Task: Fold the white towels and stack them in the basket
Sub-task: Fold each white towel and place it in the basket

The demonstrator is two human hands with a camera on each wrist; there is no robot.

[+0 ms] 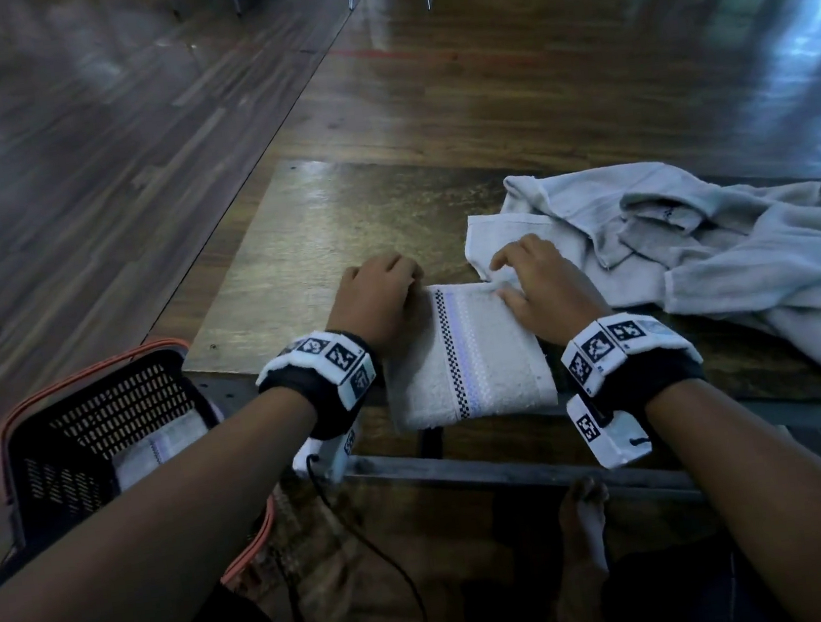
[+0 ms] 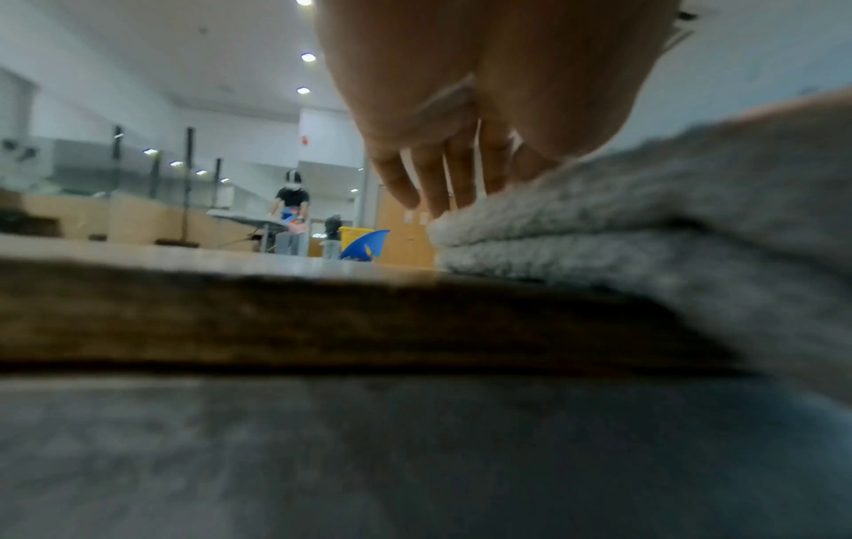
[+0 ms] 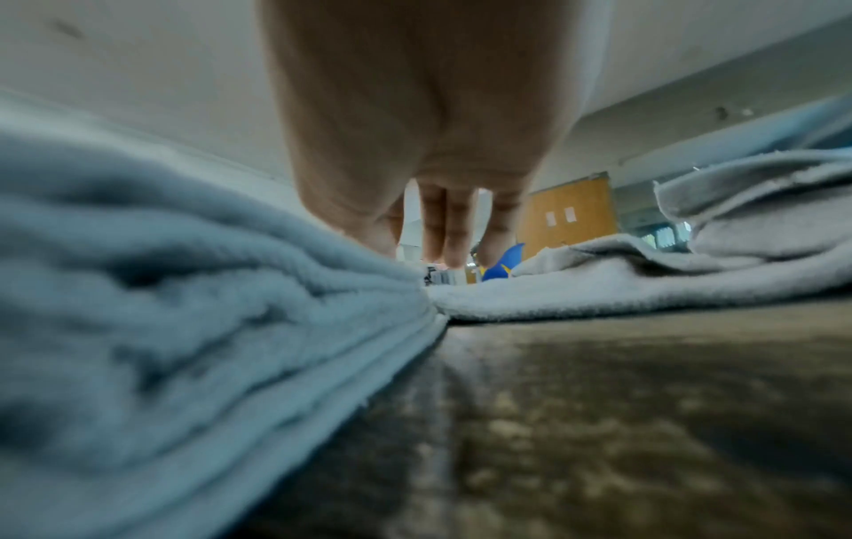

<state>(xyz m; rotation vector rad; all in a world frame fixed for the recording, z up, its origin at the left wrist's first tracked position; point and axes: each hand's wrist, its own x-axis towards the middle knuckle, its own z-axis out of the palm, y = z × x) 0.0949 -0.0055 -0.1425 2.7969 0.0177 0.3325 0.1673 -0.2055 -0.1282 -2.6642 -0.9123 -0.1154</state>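
A folded white towel (image 1: 465, 355) with a checkered stripe lies at the table's (image 1: 336, 227) front edge. My left hand (image 1: 384, 280) rests on its far left corner, and its straight fingers (image 2: 433, 197) touch the folded edge (image 2: 645, 226). At the far right corner my right hand (image 1: 523, 273) presses down with its fingers (image 3: 452, 248) pointing at the cloth (image 3: 184, 291). Neither hand grips anything that I can see. A black basket (image 1: 78, 439) with an orange rim stands on the floor at the left, with a folded towel (image 1: 156, 445) inside.
A crumpled pile of unfolded white towels (image 1: 701, 249) covers the table's right side, next to my right hand. A black cable (image 1: 375, 547) and a bare foot (image 1: 584, 522) are below the table's metal front edge. Far off, a person (image 2: 290, 215) stands at another table.
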